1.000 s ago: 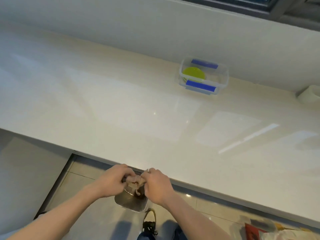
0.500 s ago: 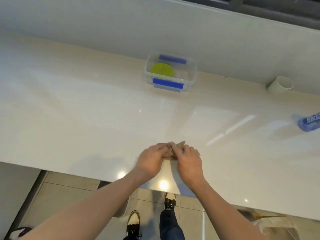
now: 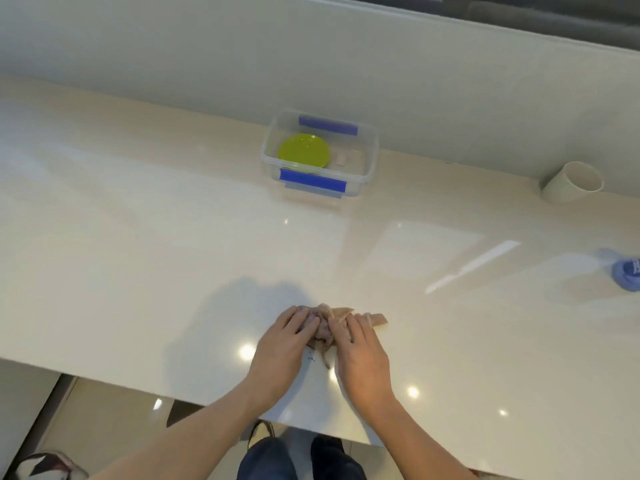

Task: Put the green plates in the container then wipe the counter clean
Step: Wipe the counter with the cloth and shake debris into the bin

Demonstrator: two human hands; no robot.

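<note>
A clear plastic container (image 3: 370, 157) with blue clips stands at the back of the cream counter (image 3: 138, 244), against the wall. A green plate (image 3: 304, 150) lies inside it. Near the front edge a crumpled brownish cloth (image 3: 341, 317) lies on the counter. My left hand (image 3: 282, 351) and my right hand (image 3: 362, 358) both press down on it, side by side, fingers over the cloth. A few small dark specks (image 3: 311, 358) show on the counter between my hands.
A white cup (image 3: 571, 181) lies on its side at the back right. A blue object (image 3: 627, 273) sits at the right edge, partly cut off. The counter's front edge runs just behind my wrists, with tiled floor and my shoes below.
Both hands brought the cloth up from below the counter edge onto the counter and now press it flat there. The view shifted right, bringing the cup and blue object into sight.
</note>
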